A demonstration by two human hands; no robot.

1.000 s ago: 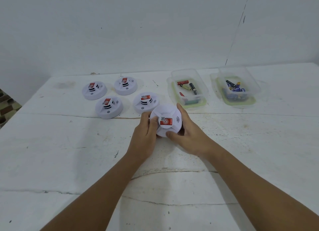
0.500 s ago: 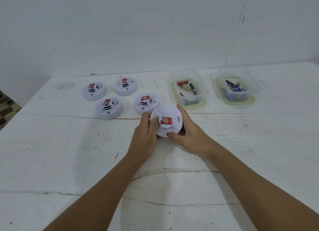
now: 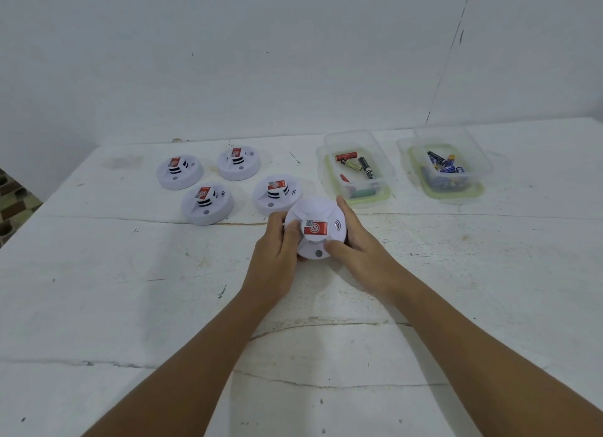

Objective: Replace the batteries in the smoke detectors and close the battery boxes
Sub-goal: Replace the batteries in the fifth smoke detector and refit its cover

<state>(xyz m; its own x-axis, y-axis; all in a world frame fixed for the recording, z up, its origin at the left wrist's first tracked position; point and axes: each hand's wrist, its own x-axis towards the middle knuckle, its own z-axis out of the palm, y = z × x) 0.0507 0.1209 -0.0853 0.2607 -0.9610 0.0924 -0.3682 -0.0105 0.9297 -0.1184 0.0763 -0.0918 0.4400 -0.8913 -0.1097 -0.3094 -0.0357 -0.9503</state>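
A round white smoke detector point(image 3: 316, 221) with a red sticker on its raised centre is held over the middle of the table, face up toward me. My left hand point(image 3: 277, 257) grips its left rim, thumb on top. My right hand point(image 3: 359, 250) grips its right rim, thumb near the small grey button at the front. Several more white detectors lie behind it on the left, the nearest one point(image 3: 276, 195) just beyond my left fingers. Its underside is hidden.
A clear plastic box point(image 3: 355, 188) with loose batteries sits on a green-rimmed lid at the back right. A second clear box point(image 3: 479, 172) further right holds several blue batteries. The white table point(image 3: 130, 290) has cracks; its left edge drops to a tiled floor.
The detector has tilted slightly between my hands, showing more of its front rim and button. Both hands keep their hold in about the same place.
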